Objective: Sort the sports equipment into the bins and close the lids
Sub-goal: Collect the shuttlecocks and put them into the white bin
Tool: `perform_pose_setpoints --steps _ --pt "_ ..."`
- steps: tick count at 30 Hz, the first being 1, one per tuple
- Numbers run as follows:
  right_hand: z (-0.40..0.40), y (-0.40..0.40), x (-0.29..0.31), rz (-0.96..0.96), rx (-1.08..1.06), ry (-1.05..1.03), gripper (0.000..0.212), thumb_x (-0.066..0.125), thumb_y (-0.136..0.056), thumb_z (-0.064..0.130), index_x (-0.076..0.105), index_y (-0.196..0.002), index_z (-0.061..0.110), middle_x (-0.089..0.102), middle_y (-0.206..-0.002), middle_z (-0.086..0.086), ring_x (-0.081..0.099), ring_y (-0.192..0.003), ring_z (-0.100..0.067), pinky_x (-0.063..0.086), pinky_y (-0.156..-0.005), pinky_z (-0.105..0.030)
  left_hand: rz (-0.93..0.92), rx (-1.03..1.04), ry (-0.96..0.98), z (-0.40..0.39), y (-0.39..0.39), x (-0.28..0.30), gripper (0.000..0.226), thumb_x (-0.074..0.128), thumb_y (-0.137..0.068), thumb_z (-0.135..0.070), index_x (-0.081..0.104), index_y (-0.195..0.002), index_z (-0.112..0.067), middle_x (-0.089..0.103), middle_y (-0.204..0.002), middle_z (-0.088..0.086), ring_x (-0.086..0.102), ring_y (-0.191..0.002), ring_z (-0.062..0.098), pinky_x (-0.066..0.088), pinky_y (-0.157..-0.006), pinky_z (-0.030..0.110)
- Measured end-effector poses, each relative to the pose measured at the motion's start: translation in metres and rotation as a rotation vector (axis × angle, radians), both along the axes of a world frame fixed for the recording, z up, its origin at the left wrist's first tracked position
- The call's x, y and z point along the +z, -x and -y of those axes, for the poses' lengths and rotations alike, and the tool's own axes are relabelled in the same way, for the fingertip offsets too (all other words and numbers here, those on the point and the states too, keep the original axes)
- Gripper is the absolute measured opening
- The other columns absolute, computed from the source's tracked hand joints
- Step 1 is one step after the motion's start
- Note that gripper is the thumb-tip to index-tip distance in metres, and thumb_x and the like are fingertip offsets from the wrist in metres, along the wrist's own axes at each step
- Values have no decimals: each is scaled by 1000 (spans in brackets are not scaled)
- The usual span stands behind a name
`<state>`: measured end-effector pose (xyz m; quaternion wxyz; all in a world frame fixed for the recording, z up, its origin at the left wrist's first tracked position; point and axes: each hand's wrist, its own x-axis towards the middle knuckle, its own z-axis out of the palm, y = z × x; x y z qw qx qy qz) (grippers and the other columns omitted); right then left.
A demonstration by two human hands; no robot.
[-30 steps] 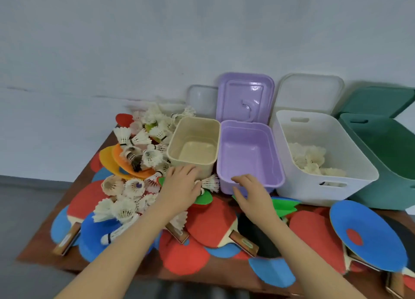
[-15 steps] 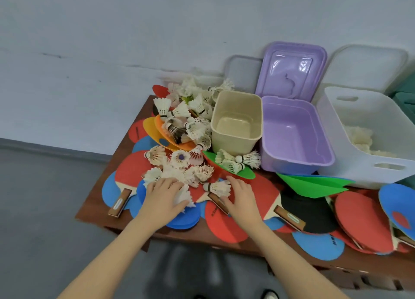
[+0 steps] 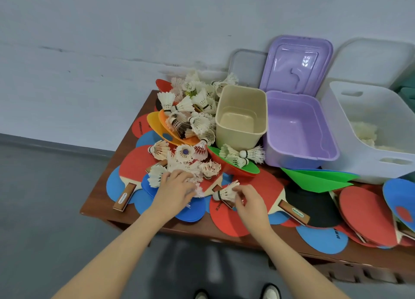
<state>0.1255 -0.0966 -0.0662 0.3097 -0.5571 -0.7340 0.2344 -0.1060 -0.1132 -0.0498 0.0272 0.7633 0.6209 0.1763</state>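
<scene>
Plastic bins stand in a row along the back of the counter (image 3: pixel 202 228). Four show: a beige bin (image 3: pixel 241 131) with nothing visible inside, a purple bin (image 3: pixel 298 141) also bare inside with its purple lid (image 3: pixel 296 62) propped upright behind it against the wall, a white bin (image 3: pixel 368 141) holding a low heap of white shuttlecocks, and a sliver of a green bin (image 3: pixel 407 92) at the right edge. A clear lid (image 3: pixel 247 67) leans on the wall behind the beige bin, and a white lid (image 3: pixel 372 60) behind the white one.

Loose shuttlecocks (image 3: pixel 193 110) lie heaped left of the beige bin, too many and too tangled to count; about three more rest on a green disc (image 3: pixel 249 167) in front of it. Table tennis paddles (image 3: pixel 372 211) in red, blue and black overlap across the front of the counter, well over ten.

Left hand (image 3: pixel 174 191) lies palm down on a cluster of shuttlecocks near the front edge, its grip curled over their feathers. Right hand (image 3: pixel 249 201) sits just beside it, its grip pinching one shuttlecock (image 3: pixel 224 192) at the feather end between thumb and fingertips, just above a red paddle.
</scene>
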Motion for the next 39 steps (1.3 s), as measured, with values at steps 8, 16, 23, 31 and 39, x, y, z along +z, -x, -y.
perform_pose_setpoints --steps 8,16,23,31,39 --pt "-6 -30 23 1 43 -8 21 57 -86 2 65 -102 12 58 -94 6 55 -84 -10 47 -74 -28 396 28 -86 0 -18 15 23 60 -81 -34 73 -81 -15 64 -108 3 59 -101 19 38 -84 38" --pt "-6 -68 43 -71 -21 -136 17 57 -84 5 65 -96 13 60 -87 6 55 -78 -6 48 -68 -29 524 -28 -220 -19 -65 40 31 55 -85 -35 72 -83 -9 62 -105 5 59 -93 20 49 -80 46" --pt "-33 -124 89 -117 -93 -327 17 57 -84 5 65 -98 10 58 -84 6 53 -74 -5 46 -65 -28 540 -120 -372 -64 -137 84 27 59 -84 -29 73 -83 -7 64 -104 9 60 -94 18 46 -86 30" --pt "-94 -241 132 -77 -195 -453 19 53 -86 7 64 -101 6 59 -86 -3 56 -78 -16 45 -72 -29 560 -205 -429 -148 -272 116 25 58 -83 -29 72 -80 -7 64 -95 9 62 -85 23 48 -74 35" --pt "-162 -340 151 -80 -403 -477 20 54 -89 -2 64 -106 2 59 -88 -4 55 -81 -18 39 -75 -20 502 -194 -350 -212 -395 124 27 56 -82 -33 73 -79 -13 66 -96 6 62 -84 25 51 -70 39"
